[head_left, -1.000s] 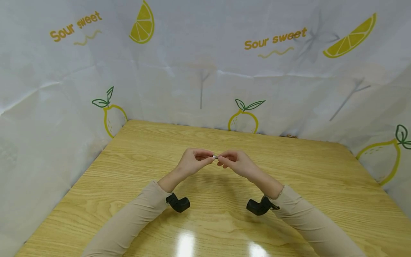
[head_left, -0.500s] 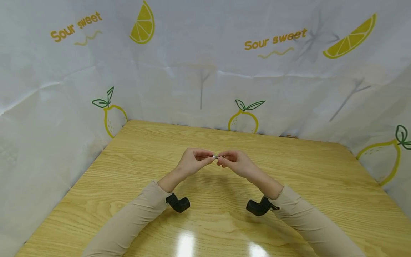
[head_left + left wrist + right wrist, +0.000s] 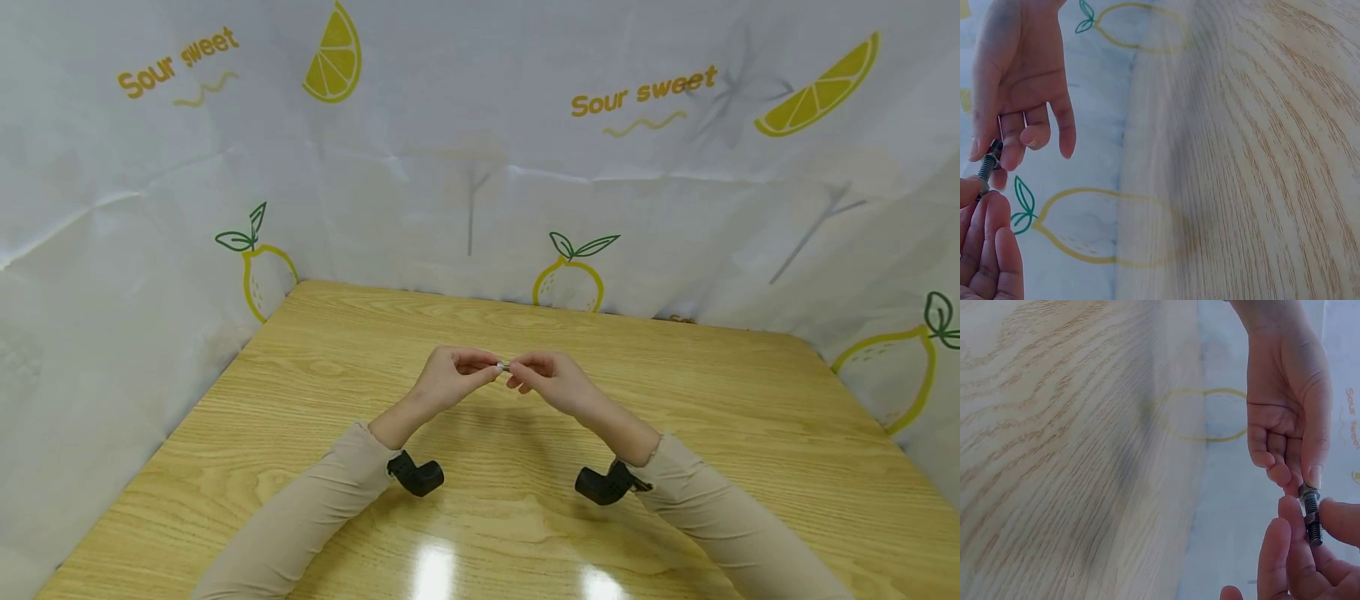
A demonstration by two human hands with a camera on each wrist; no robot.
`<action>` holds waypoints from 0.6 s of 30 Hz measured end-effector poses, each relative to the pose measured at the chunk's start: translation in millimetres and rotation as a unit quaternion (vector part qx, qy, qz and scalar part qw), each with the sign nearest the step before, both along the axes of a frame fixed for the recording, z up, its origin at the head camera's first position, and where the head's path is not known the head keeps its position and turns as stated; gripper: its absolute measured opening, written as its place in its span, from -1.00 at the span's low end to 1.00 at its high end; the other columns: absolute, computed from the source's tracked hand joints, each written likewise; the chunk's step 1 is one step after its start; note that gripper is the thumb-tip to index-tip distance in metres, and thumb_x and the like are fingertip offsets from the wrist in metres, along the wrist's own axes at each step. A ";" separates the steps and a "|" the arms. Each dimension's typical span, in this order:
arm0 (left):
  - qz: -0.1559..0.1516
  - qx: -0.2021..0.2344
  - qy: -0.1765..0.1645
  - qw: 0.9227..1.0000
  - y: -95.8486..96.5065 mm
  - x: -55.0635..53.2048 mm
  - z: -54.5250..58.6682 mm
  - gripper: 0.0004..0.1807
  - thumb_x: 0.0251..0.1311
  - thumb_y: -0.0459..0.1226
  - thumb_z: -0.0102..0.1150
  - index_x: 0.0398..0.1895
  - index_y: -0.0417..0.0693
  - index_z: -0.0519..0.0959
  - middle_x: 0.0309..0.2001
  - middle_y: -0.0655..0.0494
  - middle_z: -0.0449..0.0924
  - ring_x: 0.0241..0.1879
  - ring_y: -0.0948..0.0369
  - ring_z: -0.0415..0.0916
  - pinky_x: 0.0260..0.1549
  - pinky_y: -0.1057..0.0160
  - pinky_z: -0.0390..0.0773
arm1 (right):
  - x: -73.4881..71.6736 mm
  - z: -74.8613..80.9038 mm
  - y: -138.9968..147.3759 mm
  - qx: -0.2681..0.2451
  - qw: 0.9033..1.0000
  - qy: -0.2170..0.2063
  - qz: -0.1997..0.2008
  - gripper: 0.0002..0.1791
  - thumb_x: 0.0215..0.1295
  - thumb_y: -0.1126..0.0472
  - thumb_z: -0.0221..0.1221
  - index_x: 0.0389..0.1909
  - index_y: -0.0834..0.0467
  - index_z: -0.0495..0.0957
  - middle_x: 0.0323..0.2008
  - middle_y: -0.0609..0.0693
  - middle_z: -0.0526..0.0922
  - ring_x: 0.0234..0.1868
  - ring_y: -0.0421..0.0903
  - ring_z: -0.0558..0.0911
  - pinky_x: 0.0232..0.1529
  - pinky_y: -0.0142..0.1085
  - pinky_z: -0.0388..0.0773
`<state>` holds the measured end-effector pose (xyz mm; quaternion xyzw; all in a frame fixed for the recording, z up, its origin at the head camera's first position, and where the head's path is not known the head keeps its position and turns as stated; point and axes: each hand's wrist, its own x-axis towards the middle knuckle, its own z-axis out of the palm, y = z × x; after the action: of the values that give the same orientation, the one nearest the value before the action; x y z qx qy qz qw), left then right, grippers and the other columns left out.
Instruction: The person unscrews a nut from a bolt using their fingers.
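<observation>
A small metal bolt [image 3: 1316,536] is held in the air above the table, lying between both hands. My left hand [image 3: 446,379] pinches its head end between thumb and fingertips. Partway along the thread sits a nut [image 3: 1313,519], with the thumb and forefinger of my right hand [image 3: 558,383] on either side of it. Seen from the left wrist, the bare thread [image 3: 987,167] shows between the two hands. The other right fingers are loosely bent beneath.
A wood-grain table [image 3: 360,333] spreads below both hands. White cloth [image 3: 420,208] with lemon prints hangs behind and at the sides. Black wrist cameras [image 3: 423,477] are strapped on both wrists, over beige sleeves [image 3: 322,492].
The right thumb and fingertips shifted at the nut half a second ago and are now back close to how they lay a second ago. The left hand has stayed still.
</observation>
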<state>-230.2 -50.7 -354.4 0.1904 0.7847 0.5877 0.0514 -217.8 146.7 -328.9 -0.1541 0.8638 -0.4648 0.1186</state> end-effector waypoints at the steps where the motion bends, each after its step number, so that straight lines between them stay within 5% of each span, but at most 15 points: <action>1: 0.001 0.000 -0.001 1.000 0.0 -0.2 -0.2 -0.72 0.20 -0.25 0.19 -0.07 -0.21 0.63 -0.17 -0.16 0.68 -0.12 -0.12 0.60 -0.19 0.26 0.61 | 0.2 -0.1 -0.4 -0.003 1.000 0.006 -0.005 -0.65 0.39 0.09 0.04 0.04 0.23 0.51 -0.09 0.18 0.64 -0.07 0.09 0.60 0.04 0.03 0.48; 6: -0.001 0.000 0.000 1.000 0.0 0.0 0.0 -0.72 0.21 -0.26 0.18 -0.06 -0.22 0.62 -0.17 -0.17 0.68 -0.11 -0.13 0.60 -0.20 0.26 0.61 | 1.4 0.9 -1.0 -0.026 0.999 0.024 -0.009 -0.62 0.28 0.15 0.17 0.08 0.19 0.46 0.01 0.20 0.56 -0.03 0.06 0.60 -0.03 -0.09 0.56; 13: -0.001 -0.002 0.000 1.000 0.0 0.3 0.1 -0.72 0.21 -0.25 0.18 -0.07 -0.22 0.63 -0.16 -0.16 0.68 -0.11 -0.12 0.60 -0.16 0.24 0.61 | -0.4 -0.1 1.1 -0.007 1.000 0.005 0.001 -0.56 0.42 0.01 -0.02 0.07 0.28 0.49 -0.12 0.22 0.67 -0.07 0.18 0.60 0.05 0.08 0.47; 18: 0.003 -0.005 -0.002 1.000 -0.4 1.1 0.6 -0.72 0.21 -0.24 0.18 -0.07 -0.20 0.63 -0.15 -0.16 0.68 -0.11 -0.09 0.61 -0.16 0.25 0.61 | 1.1 -0.7 0.8 -0.018 0.999 0.029 -0.015 -0.70 0.32 0.15 0.12 -0.01 0.22 0.51 -0.07 0.19 0.61 -0.05 0.09 0.60 -0.02 -0.10 0.55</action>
<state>-229.2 -51.1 -353.8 0.1868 0.7880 0.5843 0.0525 -216.7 147.4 -329.6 -0.1563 0.8606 -0.4775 0.0834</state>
